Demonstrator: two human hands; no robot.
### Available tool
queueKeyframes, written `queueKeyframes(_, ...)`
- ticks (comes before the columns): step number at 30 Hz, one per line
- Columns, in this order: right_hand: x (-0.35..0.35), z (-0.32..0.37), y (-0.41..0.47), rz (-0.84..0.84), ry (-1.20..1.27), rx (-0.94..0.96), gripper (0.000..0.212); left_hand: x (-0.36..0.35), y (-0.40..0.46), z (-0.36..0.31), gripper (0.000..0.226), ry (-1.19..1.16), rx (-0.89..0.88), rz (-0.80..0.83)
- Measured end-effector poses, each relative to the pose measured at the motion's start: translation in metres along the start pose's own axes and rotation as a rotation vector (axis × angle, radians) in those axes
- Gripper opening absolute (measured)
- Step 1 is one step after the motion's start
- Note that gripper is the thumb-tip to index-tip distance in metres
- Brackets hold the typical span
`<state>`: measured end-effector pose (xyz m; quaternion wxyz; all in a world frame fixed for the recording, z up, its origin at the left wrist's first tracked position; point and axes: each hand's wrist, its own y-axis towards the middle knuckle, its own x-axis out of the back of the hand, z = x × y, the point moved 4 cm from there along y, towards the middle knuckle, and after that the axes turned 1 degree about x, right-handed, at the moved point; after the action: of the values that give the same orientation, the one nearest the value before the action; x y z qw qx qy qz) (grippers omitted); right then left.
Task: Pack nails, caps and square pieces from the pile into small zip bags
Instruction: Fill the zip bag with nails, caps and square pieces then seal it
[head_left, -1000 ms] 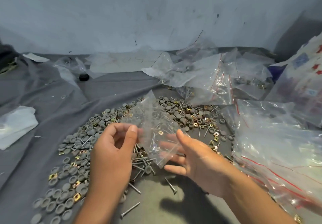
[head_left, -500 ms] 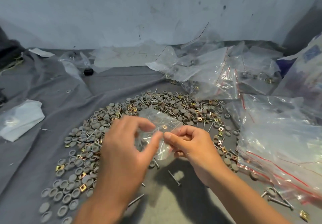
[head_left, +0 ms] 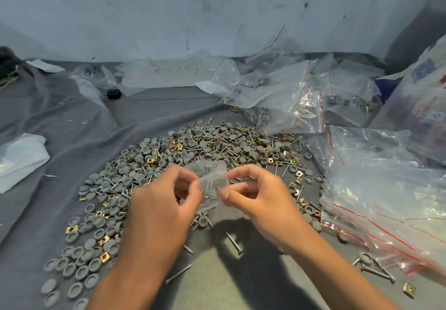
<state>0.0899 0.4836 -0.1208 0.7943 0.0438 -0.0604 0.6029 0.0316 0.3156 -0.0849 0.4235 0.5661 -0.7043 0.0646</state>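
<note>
Pile of grey round caps, brass-coloured square pieces and steel nails [head_left: 193, 155] spread across centre of frame on grey cloth sheet [head_left: 149, 107]. Small clear zip bag [head_left: 212, 184] at centre, over the near edge of the pile, between left hand [head_left: 164, 203] on its left and right hand [head_left: 260, 196] on its right; nails inside the bag. Heap of clear red-striped zip bags [head_left: 386, 196] at right of frame, beside the pile. More clear bags [head_left: 289, 92] at upper right, behind the pile. White folded plastic sheet [head_left: 19, 160] at left edge. Small black round knob [head_left: 113, 93] at upper left. Loose steel nail [head_left: 234, 242] on the cloth below the hands.
</note>
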Motion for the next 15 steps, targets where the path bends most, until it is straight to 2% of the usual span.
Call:
queueKeyframes(4,0.049,0.012,0.001,-0.148,-0.568,0.153,0.020,0.014,0.005,0.009,0.022,-0.056,0.093,-0.185)
queueKeyframes(7,0.090,0.012,0.001,-0.103,-0.865,0.035,0.015,0.019,0.005,0.009,0.021,-0.002,0.040,-0.192)
queueKeyframes(9,0.099,0.001,0.002,0.044,-0.971,-0.077,0.013,0.017,0.004,0.005,0.028,0.071,-0.027,-0.154)
queueKeyframes(11,0.094,-0.007,0.004,0.137,-1.014,-0.112,0.016,0.009,0.002,0.000,0.034,0.107,-0.087,-0.097)
queueKeyframes(15,0.088,-0.011,0.009,0.143,-1.094,-0.058,0.014,-0.006,-0.002,-0.006,0.035,0.125,-0.115,0.027)
